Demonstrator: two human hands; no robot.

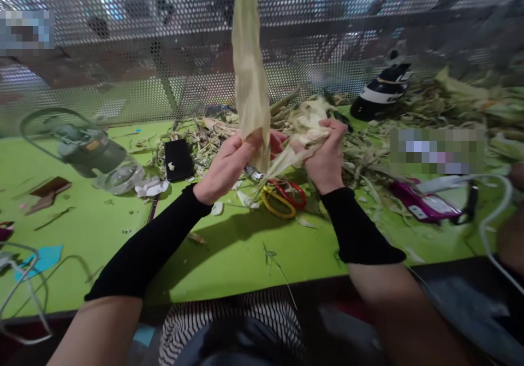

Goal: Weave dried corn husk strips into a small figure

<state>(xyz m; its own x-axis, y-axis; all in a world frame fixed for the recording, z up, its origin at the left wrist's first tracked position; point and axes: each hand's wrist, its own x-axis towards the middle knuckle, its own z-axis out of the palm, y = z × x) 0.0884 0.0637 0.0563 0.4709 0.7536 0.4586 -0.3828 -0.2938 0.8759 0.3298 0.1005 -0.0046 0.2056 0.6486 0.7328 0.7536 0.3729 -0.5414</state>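
A long pale corn husk [250,71] stands upright, its lower end pinched in my left hand [229,164]. My right hand [327,155] is closed on a crumpled bunch of pale husk [309,120], from which a strip stretches toward my left hand. Below and between the hands, scissors with one yellow and one red handle loop [279,202] lie on the table. Fingertips show behind the upright husk; the rest of them is hidden.
The green table [245,262] bears heaps of husk scraps [368,158]. At left are a green handled bottle [92,150] and a black phone [179,160]; at right a black bottle [380,95], a purple-cased device [428,202] and a white cable [497,213]. A perforated metal screen [196,43] rises behind.
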